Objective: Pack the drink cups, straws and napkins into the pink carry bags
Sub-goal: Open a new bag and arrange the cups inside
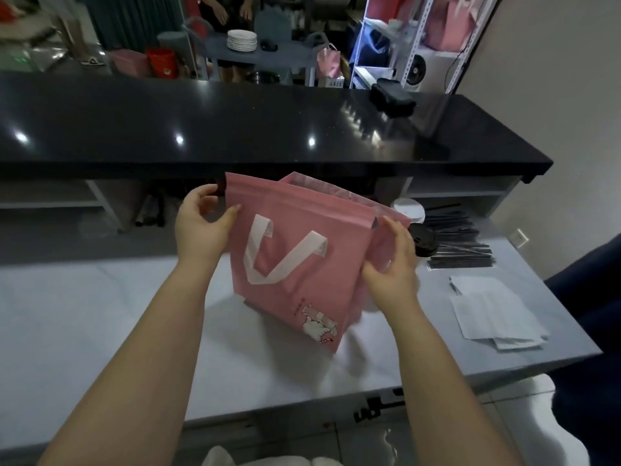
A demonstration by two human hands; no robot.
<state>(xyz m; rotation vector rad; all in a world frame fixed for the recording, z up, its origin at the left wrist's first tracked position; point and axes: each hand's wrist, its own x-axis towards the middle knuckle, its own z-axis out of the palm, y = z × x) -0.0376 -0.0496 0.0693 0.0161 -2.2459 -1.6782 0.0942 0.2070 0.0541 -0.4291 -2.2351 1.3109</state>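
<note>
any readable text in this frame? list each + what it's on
No text is legible.
pink bag: small dark print beside the cartoon, too blurred to read.
table: black marks on the front edge, unreadable.

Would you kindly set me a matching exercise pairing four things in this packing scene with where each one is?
Things:
1. pink carry bag
2. straws
3. napkins
4. plates

Places:
A. stacked on the cart beyond the black counter
B. held by the left hand and right hand
C. dark bundle, far right of the table
D. white pile, table's right edge

Pairs: 1-B, 2-C, 3-D, 4-A
</note>
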